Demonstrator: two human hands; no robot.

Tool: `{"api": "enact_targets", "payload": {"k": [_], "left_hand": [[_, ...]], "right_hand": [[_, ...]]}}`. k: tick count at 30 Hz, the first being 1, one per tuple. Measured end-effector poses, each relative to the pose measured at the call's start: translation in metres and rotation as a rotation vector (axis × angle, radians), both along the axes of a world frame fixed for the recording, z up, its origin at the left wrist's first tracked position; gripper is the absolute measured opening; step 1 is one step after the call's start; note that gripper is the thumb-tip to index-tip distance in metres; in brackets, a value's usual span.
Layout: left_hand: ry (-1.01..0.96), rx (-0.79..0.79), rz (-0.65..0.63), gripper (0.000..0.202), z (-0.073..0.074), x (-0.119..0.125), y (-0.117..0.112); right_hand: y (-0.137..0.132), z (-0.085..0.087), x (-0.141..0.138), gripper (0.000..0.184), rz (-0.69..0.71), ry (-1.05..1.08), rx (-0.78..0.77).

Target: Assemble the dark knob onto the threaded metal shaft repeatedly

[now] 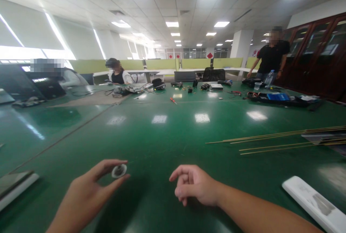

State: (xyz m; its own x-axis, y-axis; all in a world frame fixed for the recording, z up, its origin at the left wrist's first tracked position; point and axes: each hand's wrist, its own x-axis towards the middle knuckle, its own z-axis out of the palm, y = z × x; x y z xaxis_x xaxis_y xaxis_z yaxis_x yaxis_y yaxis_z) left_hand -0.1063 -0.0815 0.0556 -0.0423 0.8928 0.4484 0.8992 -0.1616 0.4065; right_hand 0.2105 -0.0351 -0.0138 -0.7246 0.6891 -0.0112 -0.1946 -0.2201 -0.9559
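My left hand (pixel 90 186) pinches a small round white-rimmed piece (pixel 119 171) between thumb and fingertip, above the green tabletop (pixel 154 146). The piece has a grey, dark middle facing me; its exact kind cannot be made out. Opposite it, to the right, my right hand (pixel 193 184) hovers with loosely curled fingers. Its thumb and index finger stand apart, and nothing shows between them. A gap of bare green surface lies between the two hands.
Thin brass-coloured rods (pixel 259 137) lie at the right, near a long white case (pixel 315 204). A white-edged flat object (pixel 18 188) sits at the left edge. Farther back are a red screwdriver (pixel 173 100), a black tray (pixel 283 99) and several people.
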Motion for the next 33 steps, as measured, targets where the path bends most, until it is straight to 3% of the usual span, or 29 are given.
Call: {"api": "enact_targets", "payload": {"k": [5,9,14,17,21,25,33], "left_hand": [[0.046,-0.008,-0.416,0.026,0.017,0.083,0.024],[0.058,0.024,-0.596,0.024,0.009,0.118,0.037],[-0.043,0.036,-0.642,0.036,-0.024,0.113,0.041],[-0.09,0.023,-0.614,0.037,-0.035,0.108,0.038],[-0.129,0.017,-0.616,0.024,-0.036,0.111,0.036],[-0.147,0.042,-0.651,0.023,-0.035,0.114,0.037],[-0.149,0.033,-0.691,0.02,-0.035,0.116,0.036]], "right_hand": [[0.005,0.002,0.003,0.053,-0.242,0.177,0.084],[0.005,-0.005,0.001,0.062,-0.416,0.012,0.219],[0.002,-0.012,-0.002,0.065,-0.492,-0.193,0.36],[0.0,-0.009,-0.001,0.058,-0.493,-0.229,0.402],[-0.004,-0.003,0.002,0.048,-0.458,-0.289,0.48],[-0.008,0.004,0.005,0.044,-0.497,-0.339,0.589],[-0.009,0.014,0.005,0.024,-0.548,-0.401,0.653]]}}
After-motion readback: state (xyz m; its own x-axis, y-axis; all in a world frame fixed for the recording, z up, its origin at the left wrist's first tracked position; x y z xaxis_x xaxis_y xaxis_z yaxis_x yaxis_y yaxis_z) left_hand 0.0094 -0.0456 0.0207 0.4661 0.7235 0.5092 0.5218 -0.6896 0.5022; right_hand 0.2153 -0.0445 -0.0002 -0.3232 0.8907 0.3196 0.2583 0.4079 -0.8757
